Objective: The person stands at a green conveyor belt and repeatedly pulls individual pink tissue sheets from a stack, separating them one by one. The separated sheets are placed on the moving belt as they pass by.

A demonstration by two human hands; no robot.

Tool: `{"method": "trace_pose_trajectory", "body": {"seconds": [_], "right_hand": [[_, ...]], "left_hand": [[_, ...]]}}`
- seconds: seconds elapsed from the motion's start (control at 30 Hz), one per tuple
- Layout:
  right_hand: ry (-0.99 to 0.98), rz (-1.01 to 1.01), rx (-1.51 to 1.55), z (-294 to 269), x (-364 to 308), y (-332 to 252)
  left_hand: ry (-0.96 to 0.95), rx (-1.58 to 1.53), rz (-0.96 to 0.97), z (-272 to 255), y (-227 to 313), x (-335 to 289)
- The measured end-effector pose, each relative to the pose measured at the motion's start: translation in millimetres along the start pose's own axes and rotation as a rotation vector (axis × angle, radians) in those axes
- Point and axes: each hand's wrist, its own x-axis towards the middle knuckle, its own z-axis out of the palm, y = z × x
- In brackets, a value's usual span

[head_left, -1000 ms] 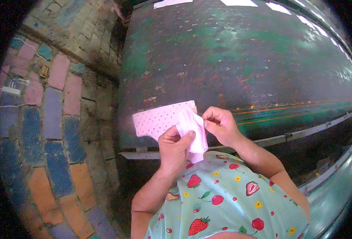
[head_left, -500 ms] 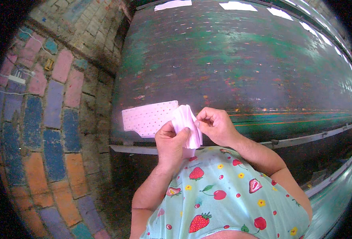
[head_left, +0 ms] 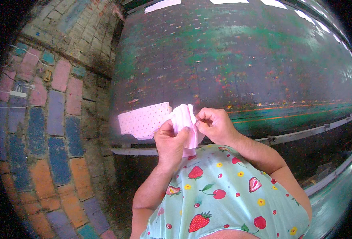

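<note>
The left hand (head_left: 170, 144) clamps the pink cloth (head_left: 182, 115) at the table's (head_left: 223, 75) near edge, beside the dotted piece (head_left: 143, 120), the right hand (head_left: 216, 126) pinching its rim, apparently separating layers, which calls for a light touch next.

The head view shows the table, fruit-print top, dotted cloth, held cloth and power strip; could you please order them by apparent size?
1. Table
2. Fruit-print top
3. Dotted cloth and held cloth: too alike to rank
4. Power strip
</note>
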Motion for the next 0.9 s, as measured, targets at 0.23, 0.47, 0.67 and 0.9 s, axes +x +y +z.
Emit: {"method": "trace_pose_trajectory", "body": {"seconds": [0.23,0.47,0.67,0.9], "right_hand": [[-0.037,0.045,0.125,1,-4,19],[-0.064,0.012,0.071,4,-2,19],[-0.105,0.059,0.167,10,-1,20],[-0.083,-0.025,0.029,9,1,25]], "left_hand": [[0.022,-0.145,-0.079,-3,-12,2],[0.028,-0.036,-0.056,-8,-18,0],[0.035,-0.016,-0.061,-13,-16,-2],[0.057,0.102,0.007,-10,-15,-2]]}}
